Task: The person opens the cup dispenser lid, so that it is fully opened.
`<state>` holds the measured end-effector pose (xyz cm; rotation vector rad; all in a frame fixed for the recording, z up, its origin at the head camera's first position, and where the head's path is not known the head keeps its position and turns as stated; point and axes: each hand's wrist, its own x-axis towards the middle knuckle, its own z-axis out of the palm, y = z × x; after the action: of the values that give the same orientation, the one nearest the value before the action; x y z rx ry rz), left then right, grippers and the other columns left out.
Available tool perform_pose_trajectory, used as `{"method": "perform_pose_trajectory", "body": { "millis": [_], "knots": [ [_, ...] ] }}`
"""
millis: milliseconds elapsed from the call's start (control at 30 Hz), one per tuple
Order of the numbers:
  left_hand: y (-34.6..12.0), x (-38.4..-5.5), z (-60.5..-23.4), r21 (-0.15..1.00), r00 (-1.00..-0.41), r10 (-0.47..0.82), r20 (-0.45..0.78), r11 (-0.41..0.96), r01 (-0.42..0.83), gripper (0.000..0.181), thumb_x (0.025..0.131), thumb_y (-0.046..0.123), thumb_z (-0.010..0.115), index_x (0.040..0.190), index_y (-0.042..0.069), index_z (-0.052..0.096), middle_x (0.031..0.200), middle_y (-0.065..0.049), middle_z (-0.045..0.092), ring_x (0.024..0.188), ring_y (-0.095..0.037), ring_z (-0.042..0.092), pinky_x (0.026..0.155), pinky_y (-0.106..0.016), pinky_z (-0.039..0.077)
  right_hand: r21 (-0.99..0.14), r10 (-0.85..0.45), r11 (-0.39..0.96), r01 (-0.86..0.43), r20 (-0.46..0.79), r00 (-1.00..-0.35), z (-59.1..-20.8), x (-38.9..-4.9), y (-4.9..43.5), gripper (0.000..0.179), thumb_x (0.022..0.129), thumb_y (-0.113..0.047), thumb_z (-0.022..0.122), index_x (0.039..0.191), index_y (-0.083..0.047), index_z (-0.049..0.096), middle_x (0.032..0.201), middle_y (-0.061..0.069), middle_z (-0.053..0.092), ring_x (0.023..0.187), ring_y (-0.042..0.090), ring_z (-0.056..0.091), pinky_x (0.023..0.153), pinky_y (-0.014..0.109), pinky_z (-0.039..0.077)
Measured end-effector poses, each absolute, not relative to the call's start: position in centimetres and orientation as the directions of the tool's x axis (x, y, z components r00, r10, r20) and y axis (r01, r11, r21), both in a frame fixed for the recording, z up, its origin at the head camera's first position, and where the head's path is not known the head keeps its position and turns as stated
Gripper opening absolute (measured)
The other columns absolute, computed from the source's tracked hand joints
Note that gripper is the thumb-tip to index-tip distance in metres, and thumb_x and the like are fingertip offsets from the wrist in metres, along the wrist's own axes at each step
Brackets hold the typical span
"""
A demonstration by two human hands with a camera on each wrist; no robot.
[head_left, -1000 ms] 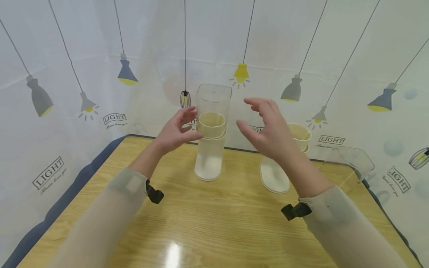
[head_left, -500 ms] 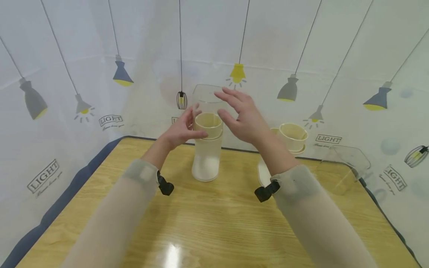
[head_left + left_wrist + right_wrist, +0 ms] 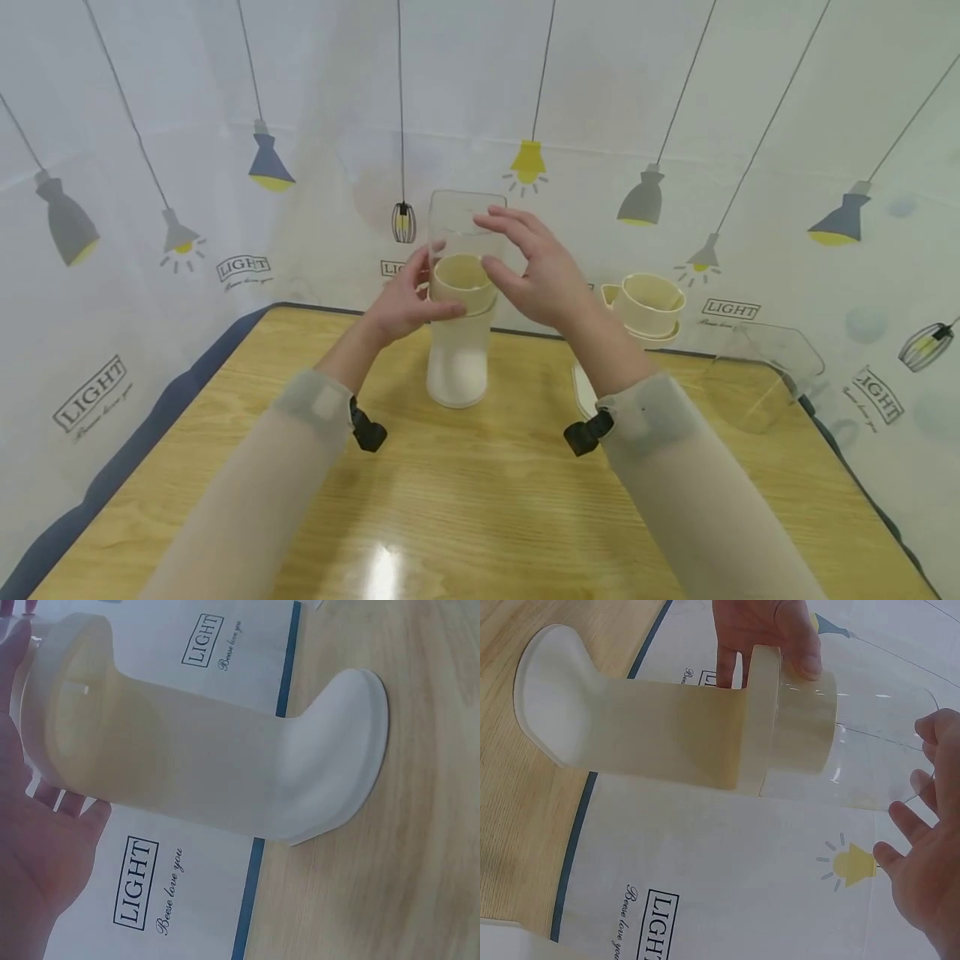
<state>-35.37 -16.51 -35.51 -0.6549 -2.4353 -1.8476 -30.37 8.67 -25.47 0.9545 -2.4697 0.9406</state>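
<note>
A clear plastic tank stands upright over the cream ring-shaped collar of a white dispenser-like stand. My left hand grips the collar from the left, thumb across its front and fingers round behind. In the right wrist view, that thumb presses the cream ring where it meets the tank. To the right, my right hand has its fingers spread and softly bent. Its fingertips are right at the tank's top edge, as the right wrist view shows.
A second white stand with a cream cup-shaped top stands to the right, partly behind my right forearm. Beyond it, another clear tank lies near the table's back right. A printed curtain hangs behind the wooden table.
Both hands have come inward to the dispenser. My left hand has taken hold of the collar, and my right hand has moved left to the tank's upper side. The stand stays in place.
</note>
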Motion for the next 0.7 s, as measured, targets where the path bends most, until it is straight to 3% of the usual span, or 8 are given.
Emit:
{"method": "perform_pose_trajectory", "body": {
  "millis": [133, 333, 533, 700],
  "knots": [
    [-16.3, -34.8, -35.9, 0.902, -0.913, 0.295, 0.281, 0.243, 0.356, 0.111, 0.089, 0.029, 0.092, 0.175, 0.025, 0.023, 0.161, -0.012, 0.048, 0.153, -0.034, 0.046, 0.136, -0.065, 0.024, -0.475, -0.456, 0.543, -0.692, 0.525, -0.718, -25.6, -30.3, 8.8, 0.049, 0.109, -0.023, 0.067, 0.157, -0.017, 0.06, 0.172, 0.003, 0.046, 0.163, 0.025, 0.04, 0.134, 0.053, 0.035],
    [-15.9, -33.8, -36.4, 0.901, -0.919, 0.251, 0.305, 0.235, 0.364, 0.114, 0.084, 0.029, 0.096, 0.173, 0.029, 0.025, 0.16, -0.01, 0.046, 0.146, -0.031, 0.046, 0.132, -0.063, 0.034, -0.488, -0.442, 0.512, -0.708, 0.557, -0.703, -25.9, -30.4, 9.0, 0.048, 0.107, -0.024, 0.069, 0.154, -0.016, 0.063, 0.169, 0.004, 0.051, 0.162, 0.023, 0.042, 0.133, 0.052, 0.036],
    [-15.5, -32.7, -36.8, 0.892, -0.93, 0.215, 0.298, 0.284, 0.351, 0.116, 0.082, 0.041, 0.098, 0.171, 0.03, 0.025, 0.168, -0.01, 0.037, 0.15, -0.034, 0.041, 0.128, -0.068, 0.035, -0.487, -0.431, 0.524, -0.698, 0.556, -0.711, -25.8, -30.1, 9.1, 0.051, 0.106, -0.032, 0.071, 0.154, -0.018, 0.064, 0.167, 0.003, 0.052, 0.16, 0.024, 0.044, 0.132, 0.053, 0.037],
    [-14.7, -31.9, -36.9, 0.888, -0.939, 0.149, 0.311, 0.305, 0.343, 0.117, 0.076, 0.043, 0.102, 0.168, 0.029, 0.03, 0.163, -0.012, 0.037, 0.143, -0.035, 0.048, 0.12, -0.06, 0.047, -0.448, -0.417, 0.586, -0.675, 0.547, -0.726, -25.8, -30.0, 8.6, 0.059, 0.103, -0.042, 0.074, 0.156, -0.02, 0.061, 0.166, 0.006, 0.051, 0.155, 0.029, 0.049, 0.127, 0.057, 0.043]
  ]
}}
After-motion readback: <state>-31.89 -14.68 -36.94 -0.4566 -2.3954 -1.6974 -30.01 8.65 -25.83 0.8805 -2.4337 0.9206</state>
